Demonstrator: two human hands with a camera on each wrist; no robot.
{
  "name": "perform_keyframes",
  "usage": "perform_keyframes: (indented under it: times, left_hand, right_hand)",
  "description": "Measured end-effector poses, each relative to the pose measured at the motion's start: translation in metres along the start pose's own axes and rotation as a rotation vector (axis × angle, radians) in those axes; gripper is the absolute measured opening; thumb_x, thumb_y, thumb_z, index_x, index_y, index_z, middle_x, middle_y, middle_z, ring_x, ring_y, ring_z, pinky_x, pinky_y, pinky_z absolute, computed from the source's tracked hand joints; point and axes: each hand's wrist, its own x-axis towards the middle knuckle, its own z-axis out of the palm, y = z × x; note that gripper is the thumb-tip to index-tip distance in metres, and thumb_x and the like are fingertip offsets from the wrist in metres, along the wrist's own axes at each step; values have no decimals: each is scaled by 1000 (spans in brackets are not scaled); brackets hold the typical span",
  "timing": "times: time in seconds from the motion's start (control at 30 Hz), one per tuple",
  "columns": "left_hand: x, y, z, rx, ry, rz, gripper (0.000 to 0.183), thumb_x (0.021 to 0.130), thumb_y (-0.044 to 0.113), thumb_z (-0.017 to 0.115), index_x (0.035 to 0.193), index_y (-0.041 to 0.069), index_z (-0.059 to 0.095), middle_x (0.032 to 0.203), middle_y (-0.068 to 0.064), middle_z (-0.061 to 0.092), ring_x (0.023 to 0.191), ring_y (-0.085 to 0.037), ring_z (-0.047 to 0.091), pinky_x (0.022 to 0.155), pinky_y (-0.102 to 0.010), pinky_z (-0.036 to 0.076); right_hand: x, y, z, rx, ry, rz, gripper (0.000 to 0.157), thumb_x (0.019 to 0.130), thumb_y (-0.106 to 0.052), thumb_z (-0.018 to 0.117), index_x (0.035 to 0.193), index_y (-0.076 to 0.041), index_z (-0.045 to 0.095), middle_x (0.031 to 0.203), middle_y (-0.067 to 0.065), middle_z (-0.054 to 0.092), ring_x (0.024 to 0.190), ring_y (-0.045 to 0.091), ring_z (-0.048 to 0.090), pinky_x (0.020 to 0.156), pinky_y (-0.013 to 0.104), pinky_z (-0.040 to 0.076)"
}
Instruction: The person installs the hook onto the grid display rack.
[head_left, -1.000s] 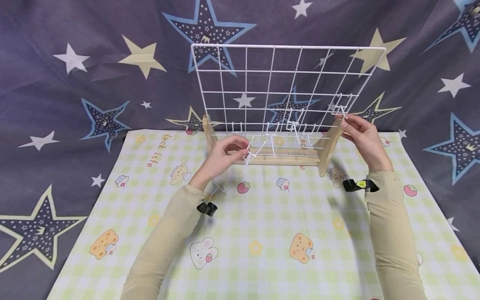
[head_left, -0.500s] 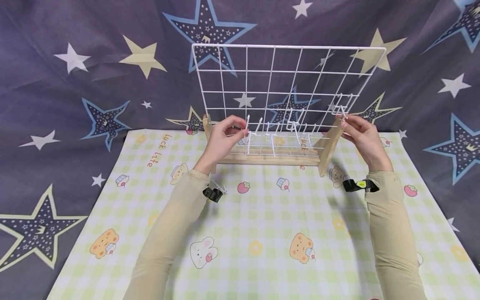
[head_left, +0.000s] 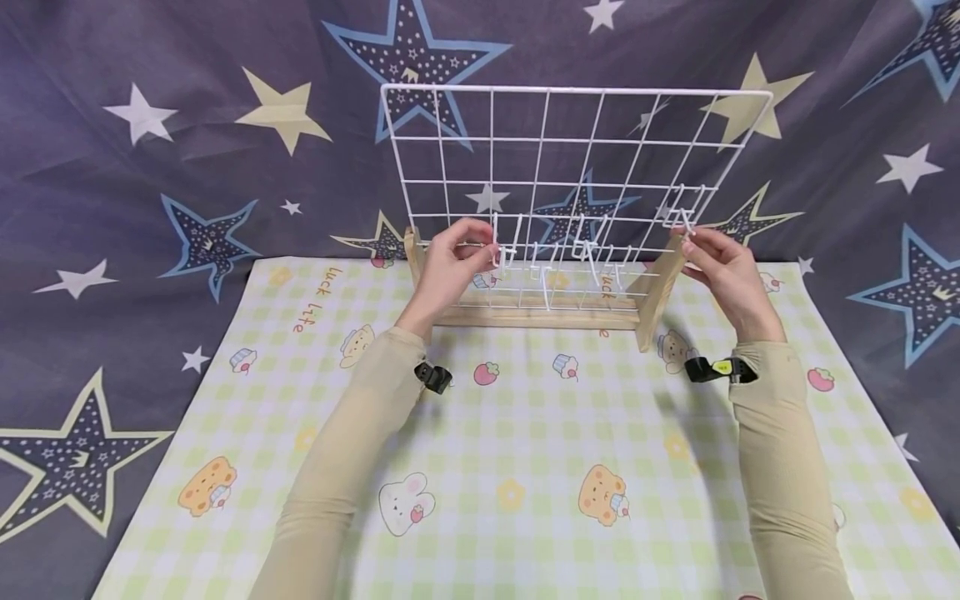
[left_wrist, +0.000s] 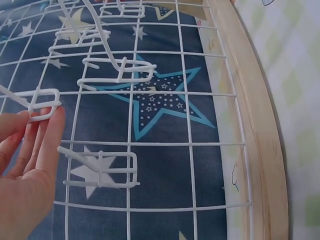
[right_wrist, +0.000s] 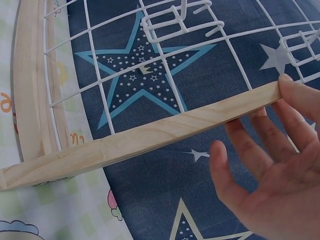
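My left hand [head_left: 455, 262] pinches a white wire hook [left_wrist: 46, 92] between thumb and fingers, against the left part of a white wire grid [head_left: 577, 90]. In the left wrist view the hook lies close to the grid wires; whether it is hooked over them I cannot tell. My right hand [head_left: 726, 275] grips the upper end of the wooden side leg [right_wrist: 190, 119] that supports the grid, thumb on one side and fingers on the other. Near that hand a hook [head_left: 678, 218] hangs on the grid. More hooks hang toward the middle, including one [head_left: 585, 248] with a long prong.
A wooden base bar [head_left: 547, 317] joins the stand's legs at the bottom. The stand rests near the back of a table with a checked cloth [head_left: 525, 450]. Behind it hangs a dark star-patterned curtain [head_left: 247, 50]. Each wrist wears a small black camera [head_left: 433, 377].
My left hand has risen with the hook from in front of the base bar to the lower part of the grid, the hook turning upright. My right hand has stayed on the leg.
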Motion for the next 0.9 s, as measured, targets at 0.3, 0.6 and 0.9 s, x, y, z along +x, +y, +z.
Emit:
perform_keyframes:
  times: [0.3,0.6,0.9]
  left_hand:
    - [11,1,7,-31,46,-51,20,87,-12,64,106,-12,59,93,-15,64,86,-33,68,76,-33,59]
    - [8,-1,7,31,44,-80,20,86,-11,66,106,-11,61,93,-17,65,74,-15,68,72,-31,60]
    - [7,-5,4,55,41,-62,21,87,-12,65,107,-15,59,91,-18,64,73,-15,67,71,-31,60]
  right_hand:
    - [-1,0,0,-6,0,4,30,93,-8,65,121,3,62,122,5,65,104,12,61,79,21,56]
    - [-1,0,0,15,-4,-3,25,94,-5,63,118,2,64,118,3,67,99,12,63,77,21,56]
    - [-1,0,1,8,0,-1,28,94,-6,64,121,3,63,119,4,67,100,12,63,78,21,56]
